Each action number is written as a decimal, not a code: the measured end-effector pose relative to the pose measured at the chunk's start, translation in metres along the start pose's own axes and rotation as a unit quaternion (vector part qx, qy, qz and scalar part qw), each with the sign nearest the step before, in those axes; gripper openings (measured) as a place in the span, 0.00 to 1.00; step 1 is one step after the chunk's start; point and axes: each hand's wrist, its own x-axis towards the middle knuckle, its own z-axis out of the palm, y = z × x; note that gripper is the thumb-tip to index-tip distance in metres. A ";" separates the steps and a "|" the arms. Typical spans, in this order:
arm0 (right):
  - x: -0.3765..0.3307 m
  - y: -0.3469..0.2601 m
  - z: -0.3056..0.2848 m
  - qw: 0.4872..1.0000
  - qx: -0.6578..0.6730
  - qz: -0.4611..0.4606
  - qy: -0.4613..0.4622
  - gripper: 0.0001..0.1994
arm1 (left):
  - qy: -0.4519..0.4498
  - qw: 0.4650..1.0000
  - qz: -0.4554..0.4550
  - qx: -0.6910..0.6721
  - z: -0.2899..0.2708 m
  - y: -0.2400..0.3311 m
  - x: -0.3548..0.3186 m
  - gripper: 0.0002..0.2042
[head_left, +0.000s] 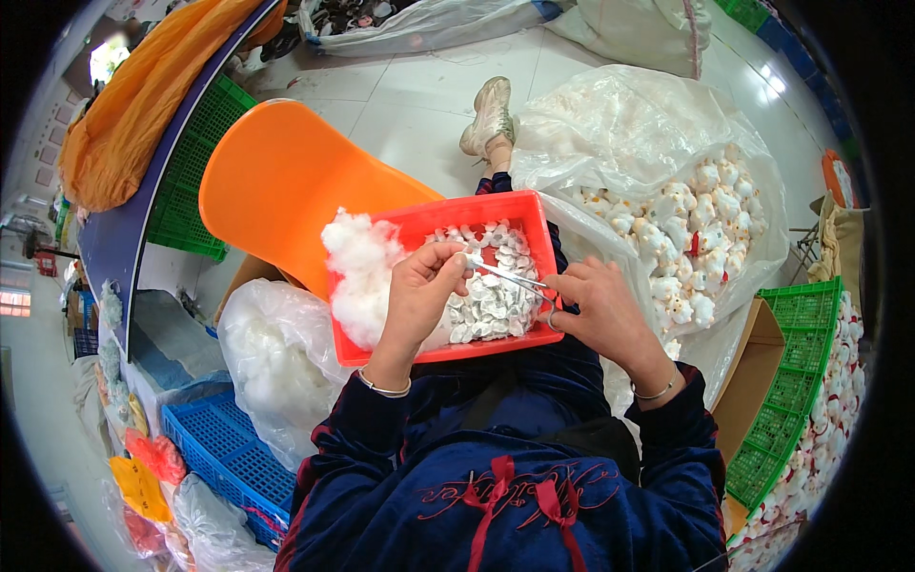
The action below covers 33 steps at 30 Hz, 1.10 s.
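Note:
On my lap rests a red tray (440, 357) with fluffy white stuffing (363, 250) on its left side and many small white fabric pieces (490, 309) on its right. My left hand (422, 291) pinches a small white piece (469, 264) above the tray, most of it hidden by the fingers. Closed around the ring handles, my right hand (604, 311) holds a slim metal scissor-handled tool (513, 277), whose tip meets the white piece. Whether its jaws grip or cut cannot be made out.
An orange chair (286, 181) stands beyond the tray at left. To the right, a clear plastic bag (629, 114) spreads around stuffed white pieces (701, 238). At lower left are a bag of stuffing (276, 353) and a blue crate (233, 453); a green crate (786, 400) stands at right.

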 end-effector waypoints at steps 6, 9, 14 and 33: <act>0.000 -0.006 -0.002 0.999 -0.030 -0.022 -0.005 0.16 | -0.035 0.999 -0.032 0.009 0.001 -0.006 0.002 0.09; 0.001 -0.007 -0.002 0.998 -0.052 -0.032 -0.006 0.16 | -0.064 0.996 -0.064 0.016 -0.004 -0.007 0.006 0.09; 0.002 -0.006 0.008 0.998 -0.050 -0.031 0.022 0.18 | -0.039 0.996 -0.067 -0.032 -0.005 -0.013 0.005 0.10; 0.004 0.009 0.012 0.969 0.233 0.073 -0.044 0.14 | -0.019 0.992 -0.052 -0.115 -0.006 -0.014 0.000 0.08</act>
